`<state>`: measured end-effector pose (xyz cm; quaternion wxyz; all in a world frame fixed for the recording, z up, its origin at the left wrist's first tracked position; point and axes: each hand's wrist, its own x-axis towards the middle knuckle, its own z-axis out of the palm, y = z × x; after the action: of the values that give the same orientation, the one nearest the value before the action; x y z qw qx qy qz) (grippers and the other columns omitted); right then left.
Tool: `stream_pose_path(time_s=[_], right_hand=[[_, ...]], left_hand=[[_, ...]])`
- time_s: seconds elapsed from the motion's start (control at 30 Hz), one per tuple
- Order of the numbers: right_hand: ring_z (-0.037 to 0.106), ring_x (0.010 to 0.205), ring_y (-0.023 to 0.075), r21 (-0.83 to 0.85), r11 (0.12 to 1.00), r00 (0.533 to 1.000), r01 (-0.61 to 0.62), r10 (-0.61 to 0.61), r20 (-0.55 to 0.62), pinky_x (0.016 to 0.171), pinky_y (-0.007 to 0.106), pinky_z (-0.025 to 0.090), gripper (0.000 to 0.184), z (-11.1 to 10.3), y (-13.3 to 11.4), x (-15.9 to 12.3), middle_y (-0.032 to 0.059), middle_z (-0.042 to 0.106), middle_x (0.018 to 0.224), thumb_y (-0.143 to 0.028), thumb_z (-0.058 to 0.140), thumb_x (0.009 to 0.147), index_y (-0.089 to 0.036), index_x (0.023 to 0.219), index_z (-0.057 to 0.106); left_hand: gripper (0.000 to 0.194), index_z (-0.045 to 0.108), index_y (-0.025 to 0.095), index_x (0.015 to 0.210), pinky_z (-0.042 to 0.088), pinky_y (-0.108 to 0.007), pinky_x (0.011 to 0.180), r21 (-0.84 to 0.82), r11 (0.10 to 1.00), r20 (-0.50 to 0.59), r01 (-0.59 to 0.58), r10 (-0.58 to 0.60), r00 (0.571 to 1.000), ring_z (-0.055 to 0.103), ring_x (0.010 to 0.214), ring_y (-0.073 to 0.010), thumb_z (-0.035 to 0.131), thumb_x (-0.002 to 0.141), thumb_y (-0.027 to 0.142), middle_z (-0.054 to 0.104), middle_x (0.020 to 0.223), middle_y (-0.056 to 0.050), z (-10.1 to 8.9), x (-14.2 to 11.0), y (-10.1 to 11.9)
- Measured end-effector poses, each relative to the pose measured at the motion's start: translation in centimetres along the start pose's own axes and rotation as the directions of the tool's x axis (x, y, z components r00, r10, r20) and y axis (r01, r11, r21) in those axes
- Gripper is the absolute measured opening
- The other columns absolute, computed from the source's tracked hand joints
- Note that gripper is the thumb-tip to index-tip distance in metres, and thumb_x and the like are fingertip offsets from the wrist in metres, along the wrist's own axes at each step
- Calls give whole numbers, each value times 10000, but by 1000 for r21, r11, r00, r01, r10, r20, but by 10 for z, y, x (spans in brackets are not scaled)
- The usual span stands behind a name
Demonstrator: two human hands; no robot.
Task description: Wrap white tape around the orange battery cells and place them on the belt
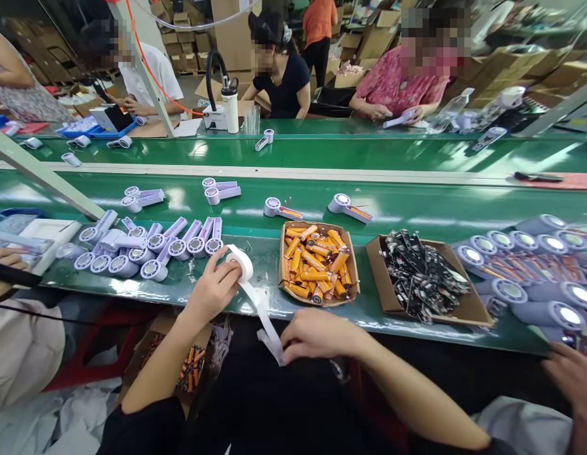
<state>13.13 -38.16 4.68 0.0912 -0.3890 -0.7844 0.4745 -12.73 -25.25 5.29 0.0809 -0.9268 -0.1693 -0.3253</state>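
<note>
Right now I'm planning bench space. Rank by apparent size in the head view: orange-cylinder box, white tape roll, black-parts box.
1. Black-parts box
2. Orange-cylinder box
3. White tape roll, partly covered by the left hand

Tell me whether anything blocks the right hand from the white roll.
Nothing visible does: only the white strip, held low by the right hand, runs between it and the white roll in the left hand.
</note>
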Motion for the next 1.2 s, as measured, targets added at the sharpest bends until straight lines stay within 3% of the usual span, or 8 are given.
stream_pose_path(time_s=[0.07, 0.17, 0.33, 0.57, 0.7, 0.87, 1.03, 1.2], right_hand=[[722, 821, 180, -183, 969, 970, -167, 127, -209, 736, 254, 491, 278, -34, 15, -1, 31, 795, 940, -449, 669, 1011, -236, 1107, 820], [661, 1214, 279, -340, 799, 769, -495, 222, -599, 1046, 381, 485, 381, -91, 48, 9, 112, 718, 1345, -263, 528, 1050, -177, 1375, 707], [634, 1200, 372, -378, 739, 756, -559, 266, -599, 1100, 500, 428, 306, -135, 93, 28, 190, 726, 1273, -170, 584, 939, -114, 1158, 791], [643, 1165, 289, -165, 886, 712, -434, 225, -665, 1116, 406, 434, 268, -132, 116, 31, 148, 752, 1206, -270, 671, 886, -127, 1084, 782], [689, 1097, 240, 93, 947, 511, -308, 246, -824, 971, 395, 561, 556, -130, 113, 27, 189, 718, 1243, -458, 318, 1088, -75, 1351, 624], [736, 936, 185, 450, 856, 435, 254, 314, -844, 755, 316, 647, 765, -103, 69, 8, 69, 732, 1170, -749, 690, 878, -243, 1435, 551], [758, 905, 184, 528, 665, 409, 528, 346, -845, 733, 272, 663, 591, -64, 26, -6, 23, 730, 999, -491, 1013, 605, -204, 877, 573], [777, 1030, 251, 362, 826, 247, 433, 277, -928, 923, 411, 677, 359, -30, 15, -7, 58, 783, 1062, -353, 952, 747, -206, 969, 711]], left_hand=[[130, 603, 101, 1056, 455, -474, 1296, -5, 1000, -13, 12, -12, 1000, 602, 1192, -138, 576, 933, 67, 656, 1061, -54, 1, 2, 2], [142, 616, 107, 1046, 469, -475, 1286, -41, 999, -39, 1, -2, 999, 571, 1272, -168, 581, 919, 54, 655, 1070, -57, 7, 13, 14], [157, 632, 116, 1074, 468, -484, 1290, -102, 994, -5, -29, 28, 1000, 601, 1187, -139, 560, 939, 79, 669, 1107, -45, 24, 22, 30], [128, 633, 119, 1058, 461, -480, 1294, -140, 988, 52, -70, 78, 996, 621, 1148, -127, 563, 951, 118, 674, 1117, -44, 38, 20, 38], [113, 634, 120, 1031, 452, -471, 1308, -151, 987, 68, -58, 69, 995, 625, 1115, -112, 545, 962, 119, 672, 1109, -43, 37, 21, 39], [191, 663, 126, 1108, 452, -475, 1317, -144, 989, 116, -33, 50, 992, 595, 1275, -142, 549, 958, 97, 662, 1148, -46, 37, 12, 37], [267, 691, 139, 1190, 578, -423, 1191, -121, 991, 153, -54, 72, 986, 313, 1597, -292, 587, 949, 91, 634, 1254, -83, 39, 5, 44], [249, 693, 131, 1186, 630, -408, 1122, -82, 992, 177, -100, 113, 978, 211, 1642, -337, 591, 960, 113, 622, 1304, -93, 37, 5, 52]])
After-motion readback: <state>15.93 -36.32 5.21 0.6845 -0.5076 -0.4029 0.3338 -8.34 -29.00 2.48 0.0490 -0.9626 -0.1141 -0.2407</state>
